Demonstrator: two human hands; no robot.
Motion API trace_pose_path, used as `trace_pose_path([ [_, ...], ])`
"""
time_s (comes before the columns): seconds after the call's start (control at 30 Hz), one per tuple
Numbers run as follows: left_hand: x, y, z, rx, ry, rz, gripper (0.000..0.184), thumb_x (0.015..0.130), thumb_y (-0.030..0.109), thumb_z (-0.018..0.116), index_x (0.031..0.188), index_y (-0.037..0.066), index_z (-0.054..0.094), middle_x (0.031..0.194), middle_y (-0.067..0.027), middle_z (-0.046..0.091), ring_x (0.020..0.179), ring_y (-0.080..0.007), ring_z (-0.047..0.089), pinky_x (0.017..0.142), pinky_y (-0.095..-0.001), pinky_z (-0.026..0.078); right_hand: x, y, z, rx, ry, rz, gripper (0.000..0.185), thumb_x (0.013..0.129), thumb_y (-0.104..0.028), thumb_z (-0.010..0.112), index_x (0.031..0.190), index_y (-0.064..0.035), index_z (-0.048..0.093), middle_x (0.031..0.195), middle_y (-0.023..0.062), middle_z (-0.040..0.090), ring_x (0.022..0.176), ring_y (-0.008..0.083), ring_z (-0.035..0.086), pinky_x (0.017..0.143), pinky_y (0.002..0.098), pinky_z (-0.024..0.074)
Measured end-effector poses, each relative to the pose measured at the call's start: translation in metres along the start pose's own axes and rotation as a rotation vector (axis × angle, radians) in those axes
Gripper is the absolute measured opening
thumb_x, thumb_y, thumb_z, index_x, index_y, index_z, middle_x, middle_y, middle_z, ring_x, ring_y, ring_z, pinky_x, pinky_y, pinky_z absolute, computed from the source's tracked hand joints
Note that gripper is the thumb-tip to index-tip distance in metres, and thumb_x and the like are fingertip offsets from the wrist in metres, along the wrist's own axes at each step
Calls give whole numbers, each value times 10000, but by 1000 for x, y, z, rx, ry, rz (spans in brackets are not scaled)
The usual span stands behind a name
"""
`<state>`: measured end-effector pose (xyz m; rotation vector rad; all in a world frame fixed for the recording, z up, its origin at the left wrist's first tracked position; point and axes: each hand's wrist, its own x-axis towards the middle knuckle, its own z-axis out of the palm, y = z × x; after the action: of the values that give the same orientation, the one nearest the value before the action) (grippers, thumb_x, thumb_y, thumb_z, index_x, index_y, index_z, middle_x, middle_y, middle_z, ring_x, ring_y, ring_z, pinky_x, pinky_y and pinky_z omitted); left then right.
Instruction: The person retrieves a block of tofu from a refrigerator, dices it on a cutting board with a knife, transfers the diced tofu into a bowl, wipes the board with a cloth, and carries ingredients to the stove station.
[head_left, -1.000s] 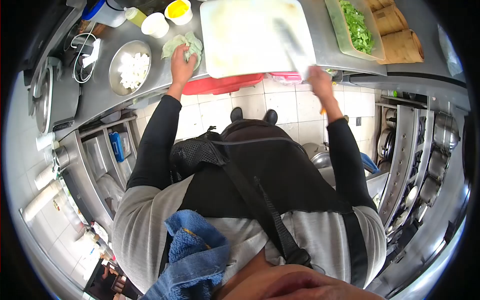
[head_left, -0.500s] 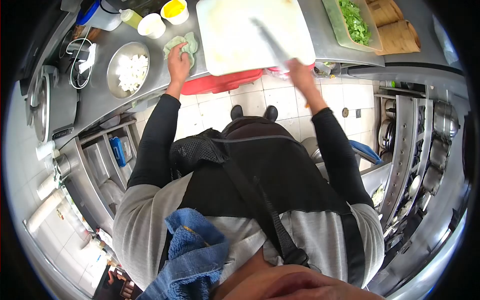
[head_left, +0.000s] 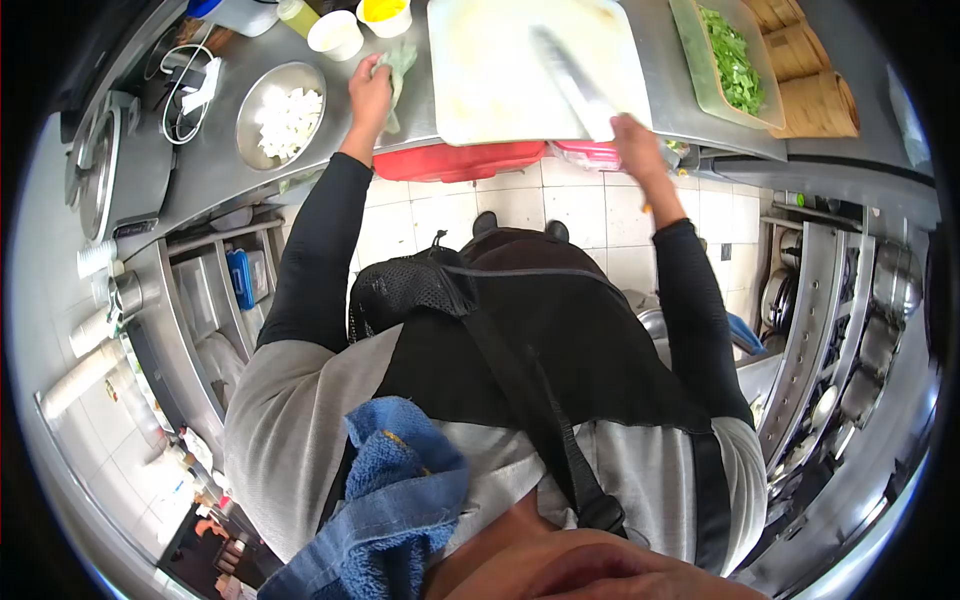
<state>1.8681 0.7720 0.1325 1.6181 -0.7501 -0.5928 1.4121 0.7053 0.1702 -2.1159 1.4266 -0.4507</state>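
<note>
My right hand [head_left: 637,146] is closed round the handle of a kitchen knife [head_left: 572,80], its blade blurred over the white cutting board [head_left: 480,100] and pointing away from me. Left of the board, my left hand [head_left: 371,95] pinches a pale green cloth [head_left: 396,85], which hangs partly lifted from the steel counter. Nearest to that hand on the left is a metal bowl [head_left: 250,125] of white chopped pieces [head_left: 291,122]. Two white tubs stand beyond the cloth; one tub [head_left: 386,16] has something yellow inside.
At the right, a plastic container [head_left: 690,70] holds chopped green leaves [head_left: 733,65], beside wooden blocks [head_left: 815,105]. A red bin or lid [head_left: 460,162] sits below the counter edge. On the left are a cable [head_left: 180,110] and a large lidded appliance [head_left: 120,175].
My left hand has raised the cloth, which was bunched flat on the counter and now hangs from the fingers. The knife stays over the board. The whole view has shifted slightly.
</note>
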Motion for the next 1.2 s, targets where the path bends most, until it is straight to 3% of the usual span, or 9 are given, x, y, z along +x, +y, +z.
trace_pose_path([
  [0.13,-11,37,51,255,-213,186,334,869,195,636,1187,105,687,799,-53,697,677,-154,619,633,-315,499,22,47,-37,-153,6,106,378,1004,-382,512,970,-22,621,882,276,668,882,495,631,757,532,498],
  [0.17,-12,15,70,519,-374,246,479,877,378,616,1301,156,639,1089,-102,726,1029,-247,674,908,-431,512,28,46,-37,-138,3,106,375,1005,-375,511,958,-17,613,872,279,665,871,504,626,753,536,496],
  [0.23,-59,12,118,1000,-220,405,704,865,562,545,1446,168,503,1536,-94,433,1477,-294,280,1166,-659,144,34,45,-30,-150,-16,119,362,1005,-362,510,954,-16,607,882,282,663,884,507,622,766,536,493],
  [0.43,-121,31,162,549,-393,551,355,760,152,682,1112,129,714,1169,-105,673,1154,-352,564,1019,-420,444,53,58,-29,-105,-68,37,352,1007,-335,502,962,0,600,930,298,657,928,507,615,809,536,483],
  [0.5,-150,56,166,608,-649,545,364,800,296,692,1156,220,708,1291,-107,617,1229,-370,528,1090,-485,386,57,60,-33,-37,-125,60,357,1007,-330,499,959,9,598,935,299,659,931,506,618,816,535,482],
  [0.67,-184,59,195,1070,41,527,355,885,436,625,1207,298,686,1334,-139,562,1294,-389,454,1148,-557,220,73,75,-40,115,-290,99,352,1006,-322,492,989,13,599,946,299,664,942,500,624,826,535,483],
  [0.8,-181,29,179,1023,51,356,341,868,342,647,1194,245,678,1263,-156,609,1191,-358,537,1049,-535,357,79,84,-53,-68,-275,-22,348,1005,-330,494,1038,-2,605,1011,296,661,1001,486,619,863,530,481],
  [0.97,-202,17,137,261,957,55,476,840,83,599,1296,-33,527,1226,-212,597,1185,-281,574,1017,-415,464,128,123,-87,-122,-187,-118,290,1000,-312,515,1067,-63,646,1149,226,668,1037,436,626,874,496,504],
  [1.2,-216,54,268,-1113,773,-497,366,1052,252,314,1279,45,512,1242,-118,617,1136,-285,626,1004,-452,505,103,69,-57,-176,-412,-673,268,981,-234,547,1157,-106,702,1120,199,690,988,388,671,861,463,537],
])
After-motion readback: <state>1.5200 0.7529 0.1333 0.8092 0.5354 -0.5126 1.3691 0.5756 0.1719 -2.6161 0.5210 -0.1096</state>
